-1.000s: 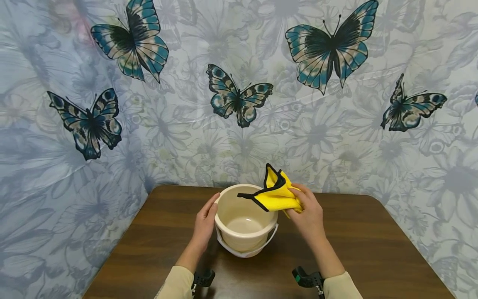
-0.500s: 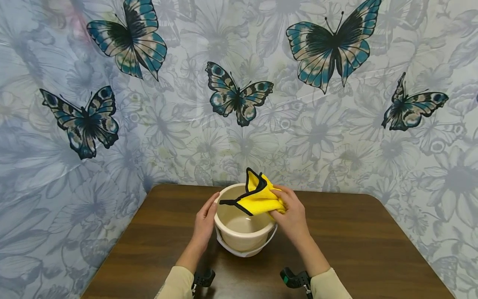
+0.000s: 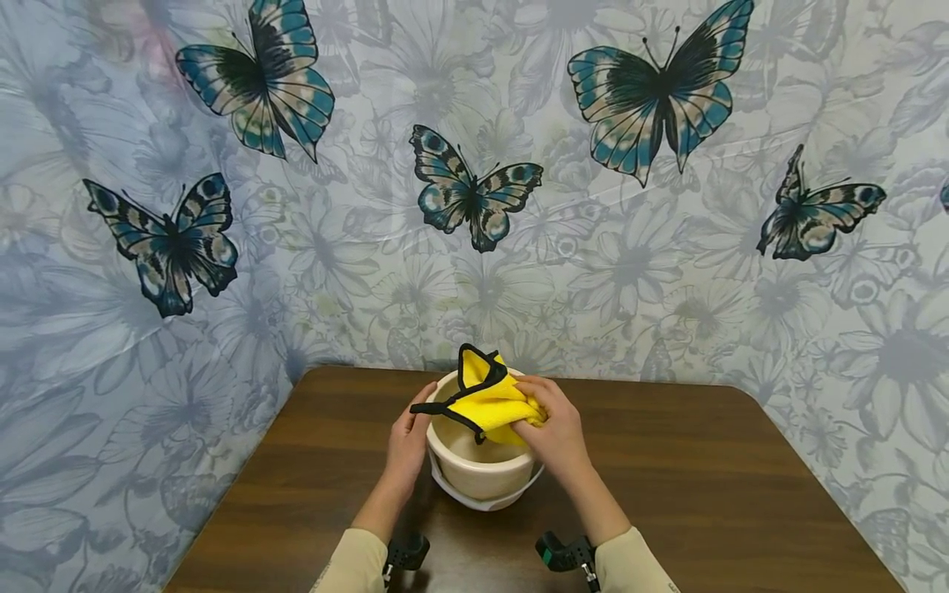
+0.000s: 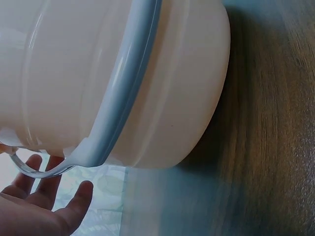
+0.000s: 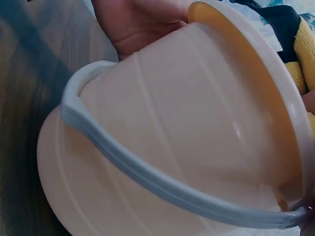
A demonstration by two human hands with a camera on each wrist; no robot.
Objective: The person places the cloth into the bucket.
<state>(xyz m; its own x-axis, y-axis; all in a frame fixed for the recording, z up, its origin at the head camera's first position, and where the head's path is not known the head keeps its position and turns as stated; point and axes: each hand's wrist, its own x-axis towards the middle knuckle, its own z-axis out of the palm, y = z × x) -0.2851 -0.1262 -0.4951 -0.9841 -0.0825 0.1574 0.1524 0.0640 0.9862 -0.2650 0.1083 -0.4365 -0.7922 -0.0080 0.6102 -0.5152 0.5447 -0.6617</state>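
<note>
A cream plastic bucket (image 3: 478,480) stands upright on the wooden table, its pale bail handle (image 5: 162,186) hanging low around the near side. My left hand (image 3: 406,445) rests against the bucket's left side near the rim; in the left wrist view its fingers (image 4: 78,204) are spread and fairly straight, partly hidden behind the bucket. Between thumb and fingers, my right hand (image 3: 558,428) pinches a yellow microfibre cloth (image 3: 485,412) with black edging. The folded cloth is over the bucket's mouth, one black corner reaching past the left rim near my left hand.
The brown wooden table (image 3: 689,478) extends to both sides of the bucket. Behind it hangs a grey floral backdrop (image 3: 630,272) printed with teal butterflies. Black wrist-worn camera mounts (image 3: 567,552) sit below both hands.
My right hand has carried the yellow cloth leftward and slightly down, from the bucket's right rim to over its opening. The left hand and bucket stay almost where they were.
</note>
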